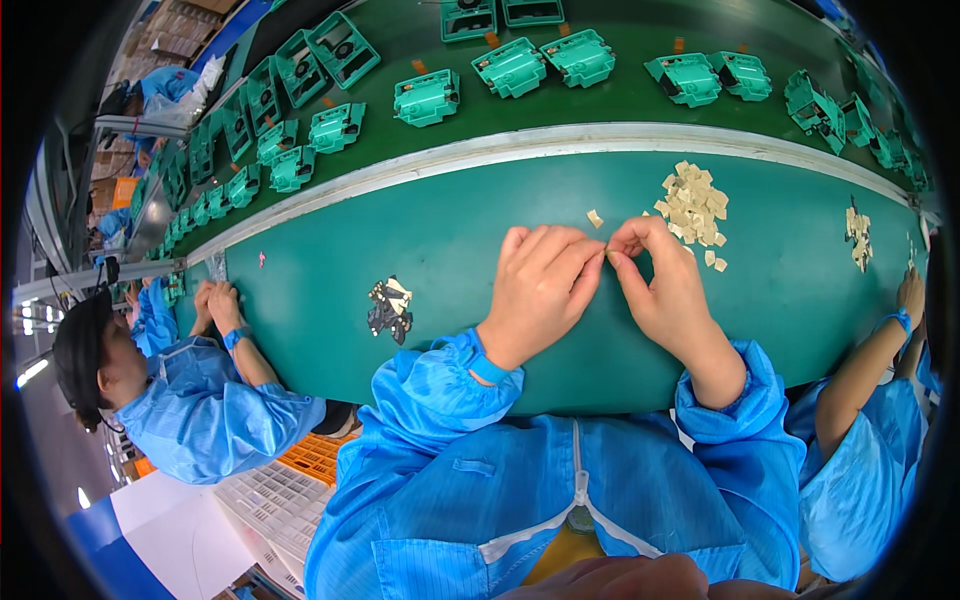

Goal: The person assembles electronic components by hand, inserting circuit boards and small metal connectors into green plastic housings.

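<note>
My left hand (540,290) and my right hand (662,285) meet fingertip to fingertip above the green bench top (480,200). Both are closed in a pinch on something tiny between them, mostly hidden by the fingers. Just beyond my left fingers lies a single cream-coloured piece (595,218). Past my right hand sits a loose heap of small cream squares (692,203), a few of them scattered at its near edge. To the left of my left hand is a small pile of black and cream bits (390,308). A blue band circles my left wrist.
Behind a pale metal rail (560,135), a green belt (640,30) carries several teal plastic housings (425,97). A person in blue (220,400) works on the left, another (860,440) on the right. A second cream-and-black pile (858,238) lies at far right; white crates (275,505) stand lower left.
</note>
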Motion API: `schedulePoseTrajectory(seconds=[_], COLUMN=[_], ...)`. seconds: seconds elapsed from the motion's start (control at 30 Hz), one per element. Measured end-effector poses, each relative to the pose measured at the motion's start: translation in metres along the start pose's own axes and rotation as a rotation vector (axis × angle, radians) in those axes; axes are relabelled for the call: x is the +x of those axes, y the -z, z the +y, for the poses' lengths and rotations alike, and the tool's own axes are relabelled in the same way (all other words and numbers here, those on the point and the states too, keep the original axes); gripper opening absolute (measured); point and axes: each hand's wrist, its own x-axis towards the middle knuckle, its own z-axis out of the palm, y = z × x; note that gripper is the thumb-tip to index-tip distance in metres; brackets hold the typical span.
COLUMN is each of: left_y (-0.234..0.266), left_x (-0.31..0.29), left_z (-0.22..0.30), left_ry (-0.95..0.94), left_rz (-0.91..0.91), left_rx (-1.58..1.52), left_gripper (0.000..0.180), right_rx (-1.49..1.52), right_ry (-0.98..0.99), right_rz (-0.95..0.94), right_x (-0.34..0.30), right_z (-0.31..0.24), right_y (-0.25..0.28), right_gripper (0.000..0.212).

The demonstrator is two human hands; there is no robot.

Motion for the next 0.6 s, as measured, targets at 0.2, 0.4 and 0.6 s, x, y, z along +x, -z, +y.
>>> schedulePoseTrajectory(seconds=[0.2, 0.4, 0.6], left_y=[-0.004, -0.007, -0.012], left_x=[0.000, 0.003, 0.003], left_z=[0.001, 0.006, 0.010], left_ry=[-0.018, 0.000, 0.040], left_rz=[-0.003, 0.007, 0.017], left_rx=[0.025, 0.037, 0.051], left_gripper=[0.014, 0.015, 0.015], right_rx=[-0.034, -0.021, 0.020], right_ry=[-0.004, -0.005, -0.053], right_rz=[-0.022, -0.028, -0.035], right_x=[0.000, -0.001, -0.002], right_z=[0.002, 0.006, 0.010], right_y=[0.003, 0.006, 0.008], right_gripper=[0.020, 0.020, 0.020])
